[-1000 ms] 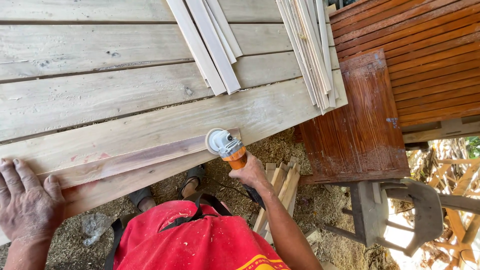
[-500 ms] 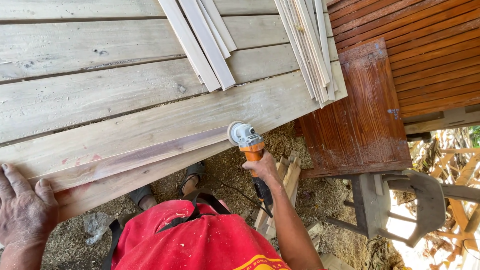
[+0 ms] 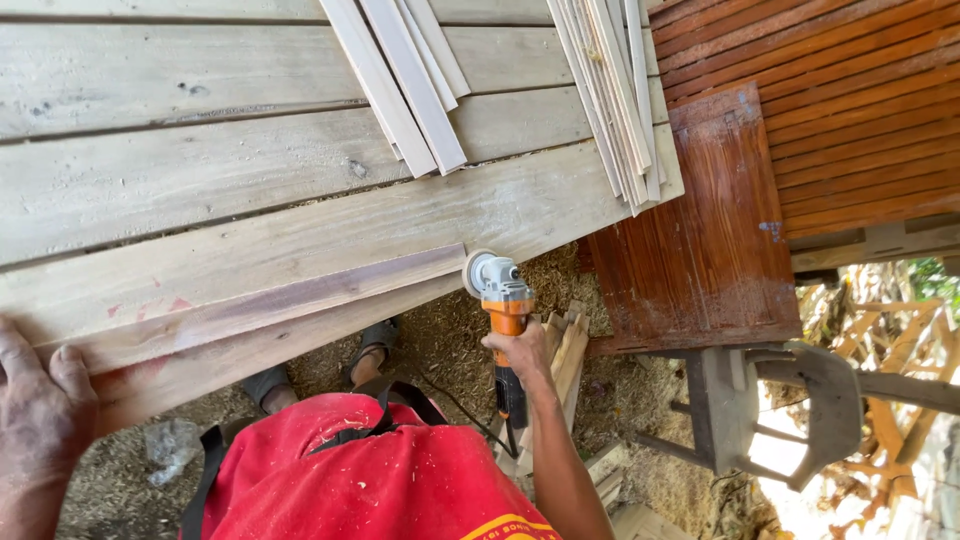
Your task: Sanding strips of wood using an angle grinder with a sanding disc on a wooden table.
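Right hand [image 3: 520, 350] round grinder [image 3: 500, 300], disc seemingly at plank [image 3: 300, 290] end.

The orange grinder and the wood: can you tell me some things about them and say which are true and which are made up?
1. The right hand holds the orange grinder. True.
2. The grinder's disc is at the end of the narrow plank. True.
3. The left hand is lifted high off the wood. False: it presses flat on the planks at the left edge.
4. The person wears a blue apron. False: the apron is red with black straps.
5. Thin wooden strips lie on top of the wide boards. True.
6. The ground below is clean tile. False: sawdust covers it.
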